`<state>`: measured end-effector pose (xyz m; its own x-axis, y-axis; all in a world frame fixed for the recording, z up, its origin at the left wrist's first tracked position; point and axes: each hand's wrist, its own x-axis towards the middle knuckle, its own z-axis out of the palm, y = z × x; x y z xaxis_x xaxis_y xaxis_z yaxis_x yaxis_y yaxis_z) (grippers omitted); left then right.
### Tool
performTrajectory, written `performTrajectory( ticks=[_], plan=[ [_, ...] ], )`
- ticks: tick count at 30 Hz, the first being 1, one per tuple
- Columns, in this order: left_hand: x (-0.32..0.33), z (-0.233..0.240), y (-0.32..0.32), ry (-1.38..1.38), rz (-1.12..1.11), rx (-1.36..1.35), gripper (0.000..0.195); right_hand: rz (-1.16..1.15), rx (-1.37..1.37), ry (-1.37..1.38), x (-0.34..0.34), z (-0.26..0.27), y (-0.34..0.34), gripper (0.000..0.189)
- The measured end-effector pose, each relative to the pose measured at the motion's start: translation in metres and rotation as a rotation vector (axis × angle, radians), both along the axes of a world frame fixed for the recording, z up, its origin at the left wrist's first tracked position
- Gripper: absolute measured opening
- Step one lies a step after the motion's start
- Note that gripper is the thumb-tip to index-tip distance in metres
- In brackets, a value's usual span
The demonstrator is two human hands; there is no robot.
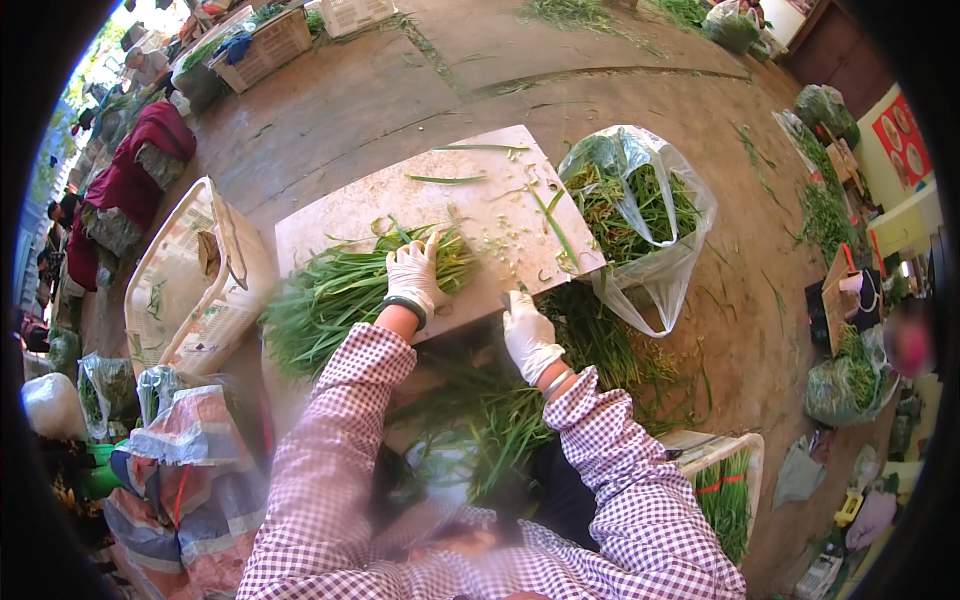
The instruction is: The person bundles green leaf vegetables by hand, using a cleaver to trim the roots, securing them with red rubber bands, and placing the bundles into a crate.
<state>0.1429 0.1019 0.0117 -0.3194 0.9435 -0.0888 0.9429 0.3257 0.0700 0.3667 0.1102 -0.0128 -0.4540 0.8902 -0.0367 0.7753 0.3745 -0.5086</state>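
Note:
On the pale board point(360, 202) lies a thick bunch of long green leafy vegetables, likely Chinese chives point(330, 300), leaves to the left. My left hand point(416, 277), in a whitish glove, presses on the bunch near its pale stem ends. At the board's near right edge my gloved right hand point(529, 330) is closed around a small dark tool, perhaps a knife point(506, 300), mostly hidden by the fingers. Small cut stem pieces point(504, 240) and a few loose leaves point(555, 225) are scattered right of the bunch. More loose greens point(510, 427) lie below the board, close to my body.
A clear plastic bag of greens and trimmings point(637, 202) stands against the board's right side. A white plastic crate point(176, 300) is at the left. Another crate point(756, 480) with banded greens sits at lower right. A striped woven sack point(187, 480) is at lower left. People are far off at upper left.

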Motion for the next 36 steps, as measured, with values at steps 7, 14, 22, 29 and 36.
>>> performTrajectory(
  ticks=[7, 14, 22, 29, 36],
  plan=[
    [0.002, 0.008, 0.012, -0.01, -0.025, -0.244, 0.132, -0.175, -0.14, 0.177, 0.011, 0.028, 0.013, 0.029],
    [0.0, 0.001, 0.015, 0.02, 0.014, -0.239, 0.109, 0.031, 0.015, 0.13, 0.01, 0.019, -0.04, 0.028],
    [-0.001, 0.0, 0.018, 0.011, 0.019, -0.25, 0.101, 0.028, -0.045, 0.015, 0.0, 0.016, -0.04, 0.03],
    [-0.003, 0.002, 0.025, 0.021, 0.025, -0.33, 0.108, -0.005, -0.093, 0.057, -0.004, 0.029, -0.04, 0.03],
    [-0.001, -0.002, 0.028, 0.037, 0.012, -0.31, 0.108, -0.021, -0.089, 0.042, -0.001, 0.018, -0.034, 0.032]
  ],
)
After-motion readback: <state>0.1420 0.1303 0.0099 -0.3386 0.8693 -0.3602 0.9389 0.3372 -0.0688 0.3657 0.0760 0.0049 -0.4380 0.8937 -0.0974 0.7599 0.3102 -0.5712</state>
